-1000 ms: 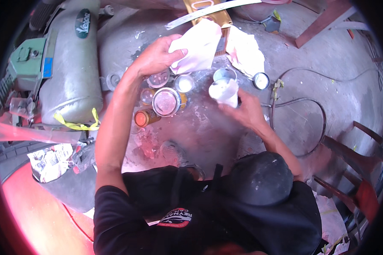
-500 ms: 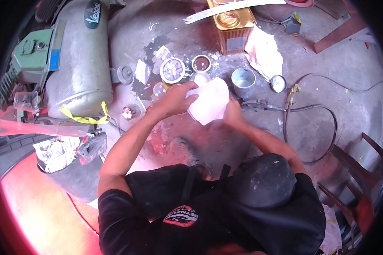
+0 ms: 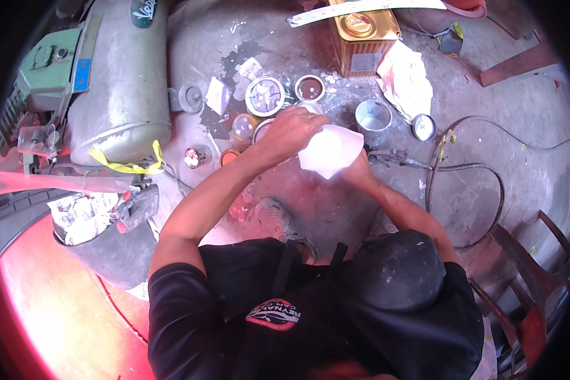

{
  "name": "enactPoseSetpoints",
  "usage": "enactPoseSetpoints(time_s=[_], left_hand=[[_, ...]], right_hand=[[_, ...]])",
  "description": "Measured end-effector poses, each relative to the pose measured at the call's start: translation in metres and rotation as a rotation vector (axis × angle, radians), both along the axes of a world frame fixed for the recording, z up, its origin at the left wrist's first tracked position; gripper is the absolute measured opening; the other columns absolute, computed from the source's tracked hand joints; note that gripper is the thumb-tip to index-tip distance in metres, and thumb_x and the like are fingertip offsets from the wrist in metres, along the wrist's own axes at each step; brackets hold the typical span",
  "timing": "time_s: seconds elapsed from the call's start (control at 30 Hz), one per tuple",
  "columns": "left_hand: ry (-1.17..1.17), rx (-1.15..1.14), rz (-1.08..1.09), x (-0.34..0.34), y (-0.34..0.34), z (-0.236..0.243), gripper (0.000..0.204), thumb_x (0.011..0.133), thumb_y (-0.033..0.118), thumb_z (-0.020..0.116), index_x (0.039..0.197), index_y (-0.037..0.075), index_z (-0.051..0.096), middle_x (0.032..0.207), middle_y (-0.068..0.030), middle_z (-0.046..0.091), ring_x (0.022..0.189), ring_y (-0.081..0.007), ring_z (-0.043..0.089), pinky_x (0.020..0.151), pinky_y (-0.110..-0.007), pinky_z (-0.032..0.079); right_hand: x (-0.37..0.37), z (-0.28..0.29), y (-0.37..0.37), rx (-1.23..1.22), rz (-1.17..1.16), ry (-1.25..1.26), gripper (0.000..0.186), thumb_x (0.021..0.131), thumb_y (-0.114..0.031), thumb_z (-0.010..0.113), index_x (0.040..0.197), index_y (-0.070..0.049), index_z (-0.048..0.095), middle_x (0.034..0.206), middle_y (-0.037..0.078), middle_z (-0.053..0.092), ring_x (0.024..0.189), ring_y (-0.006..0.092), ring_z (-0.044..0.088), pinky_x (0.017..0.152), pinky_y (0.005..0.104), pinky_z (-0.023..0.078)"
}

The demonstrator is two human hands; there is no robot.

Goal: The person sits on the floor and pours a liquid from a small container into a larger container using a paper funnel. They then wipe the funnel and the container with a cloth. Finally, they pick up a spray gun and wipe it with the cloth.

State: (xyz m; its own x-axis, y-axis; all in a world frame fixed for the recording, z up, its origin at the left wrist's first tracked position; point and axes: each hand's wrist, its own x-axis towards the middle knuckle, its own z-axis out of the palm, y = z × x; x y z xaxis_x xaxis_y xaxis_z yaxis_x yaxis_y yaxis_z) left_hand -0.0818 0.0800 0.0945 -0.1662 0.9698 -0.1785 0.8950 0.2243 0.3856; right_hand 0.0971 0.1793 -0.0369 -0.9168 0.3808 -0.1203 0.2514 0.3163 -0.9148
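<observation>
Between my two hands is a piece of white paper [image 3: 331, 152], curved and coming to a blunt point at its lower edge. My left hand [image 3: 296, 130] is closed at the paper's upper left, its fingers bent over the edge. From the right, my right hand [image 3: 359, 170] grips the paper's side; most of its fingers are hidden behind it. Just beyond my left hand stand open cans, one with a whitish spattered top [image 3: 265, 96] and one with dark brown contents [image 3: 310, 88]. A grey metal can [image 3: 373, 117] stands beyond my right hand.
A grey tank [image 3: 123, 82] with a green motor lies at the left. Beyond the cans stands a gold tin [image 3: 363, 41], with a white cloth [image 3: 406, 82] beside it. A hose [image 3: 468, 166] loops over the floor at the right. A filled dark bin [image 3: 104, 250] is near left.
My left hand has moved right along the paper's upper edge, and its fingers are more bent. The paper has shifted and now looks more curved. The whole view has shifted slightly.
</observation>
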Motion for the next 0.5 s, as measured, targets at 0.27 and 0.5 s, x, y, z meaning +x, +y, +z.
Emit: enactPoseSetpoints(time_s=[0.27, 0.5], left_hand=[[-0.06, 0.087, 0.047, 0.003, 0.01, -0.001, 0.048, 0.088, 0.029, 0.066, 0.13, 0.008, 0.054, 0.12, -0.0189, 0.061, 0.113, -0.035, 0.057, 0.097, -0.042, 0.044], [-0.143, 0.005, 0.079, 0.0, 0.011, 0.004, 0.055, 0.091, 0.04, 0.063, 0.133, 0.007, 0.05, 0.13, -0.0209, 0.055, 0.118, -0.0382, 0.054, 0.1, -0.044, 0.043]], right_hand=[[0.016, 0.005, 0.003, 0.035, 0.048, -0.058, 0.041, 0.081, -0.02, 0.069, 0.117, -0.002, 0.06, 0.11, 0.021, 0.066, 0.101, 0.0391, 0.063, 0.085, 0.0446, 0.051], [0.075, 0.067, 0.048, 0.006, 0.438, -0.436, 0.032, 0.081, -0.025, 0.073, 0.103, -0.002, 0.066, 0.088, 0.021, 0.068, 0.083, 0.0375, 0.067, 0.076, 0.0433, 0.052]])
